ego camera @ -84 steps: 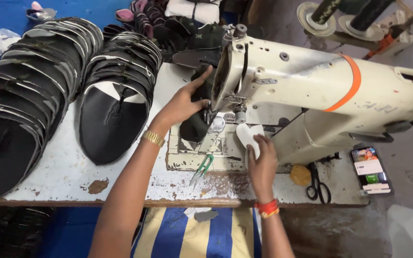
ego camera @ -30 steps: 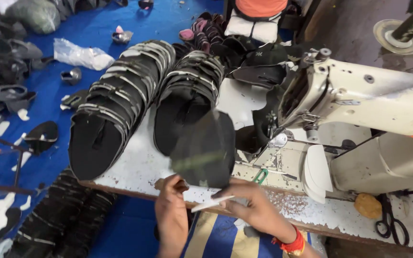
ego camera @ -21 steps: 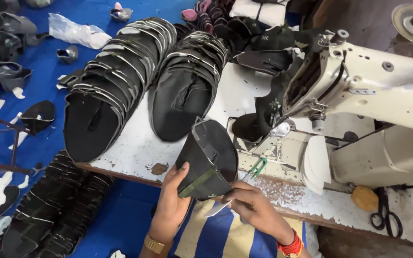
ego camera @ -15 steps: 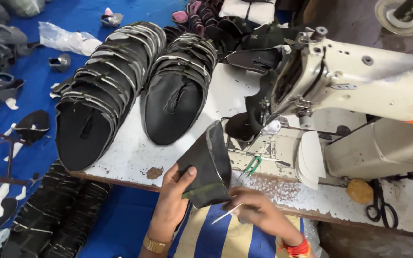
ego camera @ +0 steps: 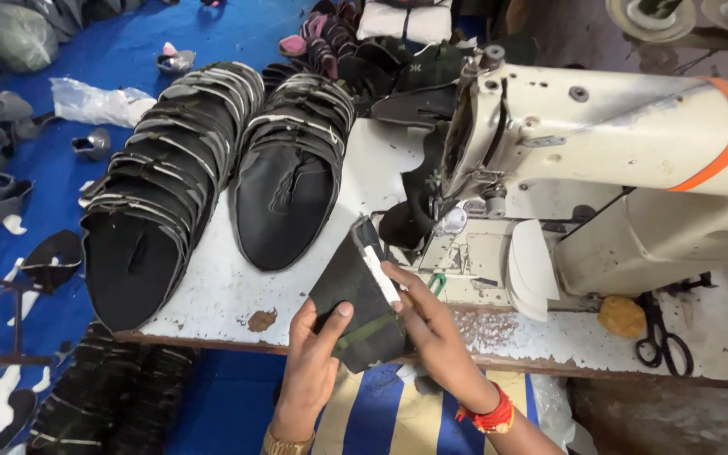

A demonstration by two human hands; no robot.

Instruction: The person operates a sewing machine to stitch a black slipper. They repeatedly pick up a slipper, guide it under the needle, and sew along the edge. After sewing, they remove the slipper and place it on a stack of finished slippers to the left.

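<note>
On the blue floor [ego camera: 212, 34] at far left lie scattered dark pieces. Two long stacks [ego camera: 170, 185] of black shoe uppers rest on the white counter [ego camera: 229, 295], side by side. At the counter's near edge, the left hand [ego camera: 313, 362] grips a dark upper piece [ego camera: 357, 307] from below, thumb pressed on top. The right hand [ego camera: 431, 329] closes on the same piece from the right, fingers at its pale edge. Just beyond stands the cream sewing machine [ego camera: 600, 143]. Black scissors [ego camera: 659, 333] lie on the counter at right, beside a yellow lump [ego camera: 621, 316].
</note>
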